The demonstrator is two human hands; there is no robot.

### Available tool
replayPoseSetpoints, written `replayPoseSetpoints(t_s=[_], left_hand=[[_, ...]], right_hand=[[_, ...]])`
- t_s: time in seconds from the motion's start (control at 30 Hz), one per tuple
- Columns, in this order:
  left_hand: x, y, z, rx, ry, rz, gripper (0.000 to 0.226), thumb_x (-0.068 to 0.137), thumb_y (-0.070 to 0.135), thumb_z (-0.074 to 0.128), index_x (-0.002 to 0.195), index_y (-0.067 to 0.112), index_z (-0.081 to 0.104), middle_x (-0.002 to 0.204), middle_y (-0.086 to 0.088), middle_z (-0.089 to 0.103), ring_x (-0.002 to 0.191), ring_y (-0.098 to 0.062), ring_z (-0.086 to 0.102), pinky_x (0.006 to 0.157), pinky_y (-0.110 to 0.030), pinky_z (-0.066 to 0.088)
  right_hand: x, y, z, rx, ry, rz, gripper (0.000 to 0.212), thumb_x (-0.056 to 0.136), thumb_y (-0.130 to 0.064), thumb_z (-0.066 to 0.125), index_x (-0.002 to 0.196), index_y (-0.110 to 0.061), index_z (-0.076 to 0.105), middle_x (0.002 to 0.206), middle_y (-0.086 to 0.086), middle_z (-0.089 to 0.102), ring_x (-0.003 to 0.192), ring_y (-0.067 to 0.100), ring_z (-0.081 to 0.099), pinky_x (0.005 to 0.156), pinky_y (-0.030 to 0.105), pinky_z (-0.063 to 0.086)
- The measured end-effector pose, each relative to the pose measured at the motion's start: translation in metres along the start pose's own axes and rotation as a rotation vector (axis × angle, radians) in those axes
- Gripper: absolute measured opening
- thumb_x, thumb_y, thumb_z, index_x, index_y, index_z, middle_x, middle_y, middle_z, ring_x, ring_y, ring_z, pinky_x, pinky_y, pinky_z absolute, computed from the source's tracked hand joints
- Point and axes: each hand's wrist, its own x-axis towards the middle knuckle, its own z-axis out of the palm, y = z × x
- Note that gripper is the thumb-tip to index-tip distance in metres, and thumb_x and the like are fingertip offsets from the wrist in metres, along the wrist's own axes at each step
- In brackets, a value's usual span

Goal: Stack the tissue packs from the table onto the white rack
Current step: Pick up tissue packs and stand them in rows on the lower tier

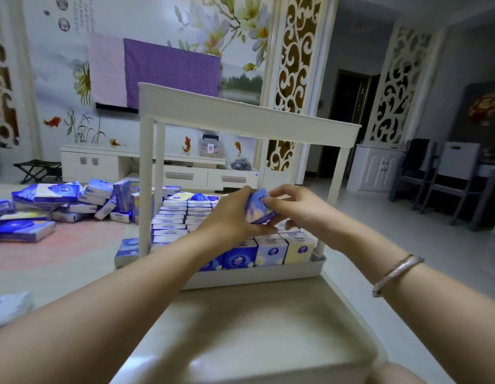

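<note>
A white two-tier rack stands on the table in front of me. Its lower tray holds several rows of blue, purple and yellow tissue packs, packed upright and flat. Both hands reach under the top shelf. My left hand and my right hand together grip one blue-and-purple tissue pack, tilted, just above the packed rows. A loose heap of tissue packs lies on the table to the left of the rack.
One pack lies against the rack's front left leg. A pale pack sits at the left edge. The table's front edge is near me. Chairs stand at the right; a TV cabinet is behind.
</note>
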Motion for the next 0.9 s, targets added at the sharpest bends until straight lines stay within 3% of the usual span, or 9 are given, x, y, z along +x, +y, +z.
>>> replayPoseSetpoints(t_s=[0.1,0.17,0.23,0.33,0.5,0.57,0.77,0.9], left_hand=[[0.008,0.005,0.006,-0.02,-0.062,-0.038,0.071,0.072,0.043,0.078,0.128,0.019,0.043,0.118,0.004,0.055,0.094,-0.001,0.051,0.072,-0.013,0.039],[0.012,0.006,0.01,-0.005,-0.125,-0.087,0.073,0.08,0.046,0.07,0.139,0.022,0.036,0.139,0.004,0.047,0.12,-0.011,0.047,0.091,-0.023,0.039],[0.013,0.007,0.014,0.062,-0.2,-0.104,0.061,0.09,0.045,0.057,0.144,0.028,0.034,0.149,0.005,0.038,0.134,-0.015,0.038,0.103,-0.031,0.034],[0.011,0.01,0.022,0.144,-0.319,-0.085,0.047,0.098,0.042,0.044,0.144,0.035,0.036,0.154,0.008,0.031,0.14,-0.016,0.03,0.113,-0.035,0.026],[0.011,0.009,0.029,0.394,-0.444,-0.083,0.044,0.099,0.052,0.027,0.142,0.046,0.034,0.157,0.013,0.021,0.145,-0.016,0.02,0.117,-0.046,0.009],[0.011,0.007,0.029,0.378,-0.457,-0.089,0.044,0.099,0.052,0.026,0.142,0.047,0.033,0.157,0.014,0.02,0.144,-0.016,0.021,0.117,-0.045,0.011],[0.008,0.006,0.027,0.339,-0.447,-0.092,0.043,0.1,0.05,0.029,0.142,0.045,0.035,0.156,0.015,0.022,0.144,-0.016,0.023,0.118,-0.044,0.017],[0.008,0.005,0.027,0.334,-0.455,-0.101,0.042,0.099,0.051,0.029,0.141,0.047,0.034,0.157,0.017,0.019,0.144,-0.015,0.023,0.118,-0.045,0.017]], right_hand=[[-0.001,0.005,-0.015,-0.043,0.177,-0.053,0.025,0.094,-0.021,0.055,0.118,-0.013,0.049,0.091,0.004,0.067,0.067,0.013,0.065,0.053,0.019,0.049],[-0.002,0.014,-0.028,-0.305,0.378,-0.122,0.023,0.094,-0.02,0.053,0.116,-0.014,0.049,0.089,0.006,0.065,0.071,0.021,0.065,0.063,0.034,0.057],[-0.006,0.019,-0.035,-0.665,0.482,-0.144,0.022,0.093,-0.021,0.05,0.113,-0.014,0.046,0.089,0.01,0.063,0.075,0.03,0.063,0.064,0.048,0.056],[-0.014,0.022,-0.032,-0.94,0.428,-0.122,0.032,0.095,-0.018,0.046,0.125,-0.014,0.036,0.086,0.01,0.061,0.073,0.031,0.061,0.062,0.044,0.055],[-0.009,0.026,-0.022,-1.103,0.36,-0.047,0.046,0.093,-0.013,0.048,0.133,-0.018,0.026,0.063,0.0,0.036,0.061,0.025,0.045,0.051,0.034,0.042],[-0.005,0.026,-0.02,-1.109,0.325,-0.021,0.046,0.092,-0.01,0.049,0.133,-0.018,0.029,0.064,0.001,0.037,0.06,0.024,0.043,0.05,0.032,0.038],[-0.001,0.022,-0.022,-1.051,0.284,0.071,0.047,0.092,-0.013,0.05,0.134,-0.018,0.032,0.07,0.003,0.04,0.072,0.026,0.051,0.059,0.035,0.047],[0.0,0.02,-0.019,-1.125,0.284,0.026,0.024,0.092,-0.015,0.05,0.115,-0.015,0.043,0.068,0.002,0.039,0.07,0.025,0.048,0.058,0.033,0.042]])
